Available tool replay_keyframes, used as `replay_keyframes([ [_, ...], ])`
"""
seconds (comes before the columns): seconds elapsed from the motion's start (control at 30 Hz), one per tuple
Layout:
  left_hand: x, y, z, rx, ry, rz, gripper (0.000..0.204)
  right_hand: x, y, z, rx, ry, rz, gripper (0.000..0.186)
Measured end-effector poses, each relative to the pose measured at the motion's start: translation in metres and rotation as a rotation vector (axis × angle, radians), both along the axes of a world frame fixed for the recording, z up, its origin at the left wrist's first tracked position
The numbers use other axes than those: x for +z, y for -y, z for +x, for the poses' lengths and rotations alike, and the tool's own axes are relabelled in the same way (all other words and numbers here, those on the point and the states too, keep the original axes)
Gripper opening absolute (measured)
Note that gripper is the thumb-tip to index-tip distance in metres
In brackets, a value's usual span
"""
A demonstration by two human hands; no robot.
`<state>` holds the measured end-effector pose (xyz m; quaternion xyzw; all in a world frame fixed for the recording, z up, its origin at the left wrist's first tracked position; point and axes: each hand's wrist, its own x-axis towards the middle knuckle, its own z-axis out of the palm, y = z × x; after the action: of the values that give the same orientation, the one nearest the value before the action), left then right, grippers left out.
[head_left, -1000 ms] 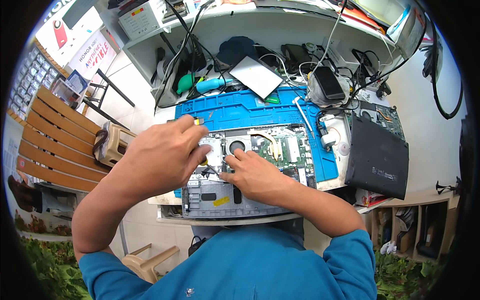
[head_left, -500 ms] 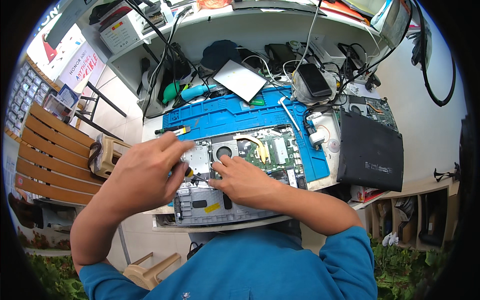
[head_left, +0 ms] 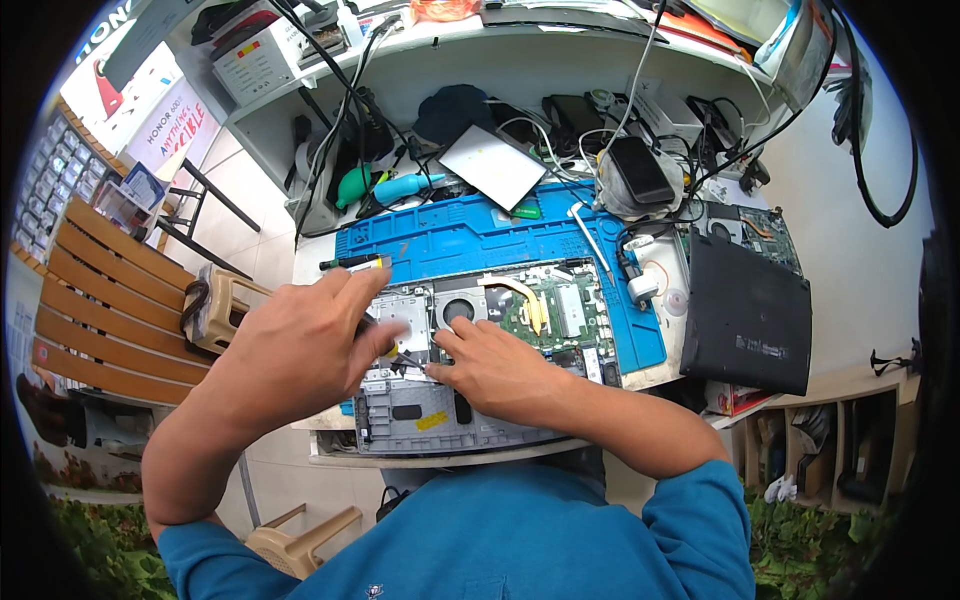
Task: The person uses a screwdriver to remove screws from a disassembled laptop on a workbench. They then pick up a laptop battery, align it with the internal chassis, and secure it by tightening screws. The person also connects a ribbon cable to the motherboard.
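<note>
An open laptop (head_left: 505, 425) lies with its board, round fan (head_left: 457, 312) and gold-coloured heat pipe (head_left: 532, 310) exposed. My left hand (head_left: 305, 340) is closed round a yellow-handled screwdriver (head_left: 398, 356) above the laptop's left part, hiding much of the tool. The shaft points down toward my right thumb. My right hand (head_left: 490, 365) rests on the laptop just below the fan, fingers bent and apart, thumb beside the screwdriver tip; whether it touches the tip I cannot tell.
A blue repair mat (head_left: 430, 240) lies under the laptop, with tools (head_left: 345, 262) along it. Cables, a phone (head_left: 640, 170) and a white board (head_left: 490, 165) crowd the back. A black laptop panel (head_left: 745, 310) lies at the right. A plastic stool (head_left: 222, 307) stands left.
The view has shifted slightly. My left hand's fingers and thumb have changed position round the screwdriver, as in a turning motion. My right hand stays at about the same spot on the laptop.
</note>
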<state>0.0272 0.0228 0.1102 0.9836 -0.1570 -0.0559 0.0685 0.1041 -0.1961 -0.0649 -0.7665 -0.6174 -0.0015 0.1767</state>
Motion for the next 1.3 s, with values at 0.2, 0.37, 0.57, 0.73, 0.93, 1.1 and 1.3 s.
replay_keyframes([
  [0.2, 0.004, 0.005, 0.005, -0.022, 0.015, -0.006, 0.047, 0.002, 0.001, 0.000, -0.008, -0.020, -0.032, 0.029],
  [0.37, 0.006, -0.004, 0.009, -0.180, 0.076, -0.062, 0.042, 0.000, -0.002, -0.002, 0.003, -0.017, -0.025, 0.030],
  [0.57, 0.002, -0.008, 0.013, -0.209, 0.004, -0.153, 0.043, 0.003, 0.004, 0.006, -0.010, -0.035, -0.062, 0.039],
  [0.73, 0.000, -0.008, 0.005, -0.135, 0.047, -0.044, 0.043, 0.008, 0.002, 0.004, 0.002, -0.042, -0.092, 0.039],
  [0.93, -0.003, -0.006, 0.004, -0.117, 0.072, 0.005, 0.040, 0.007, 0.003, 0.005, -0.008, -0.038, -0.071, 0.038],
  [1.1, 0.001, -0.010, 0.005, -0.120, 0.018, 0.008, 0.043, 0.005, 0.002, 0.004, 0.003, -0.059, -0.066, 0.050],
  [1.3, -0.003, -0.017, 0.008, -0.219, 0.108, -0.010, 0.038, 0.005, 0.000, 0.002, -0.004, -0.040, -0.075, 0.037],
])
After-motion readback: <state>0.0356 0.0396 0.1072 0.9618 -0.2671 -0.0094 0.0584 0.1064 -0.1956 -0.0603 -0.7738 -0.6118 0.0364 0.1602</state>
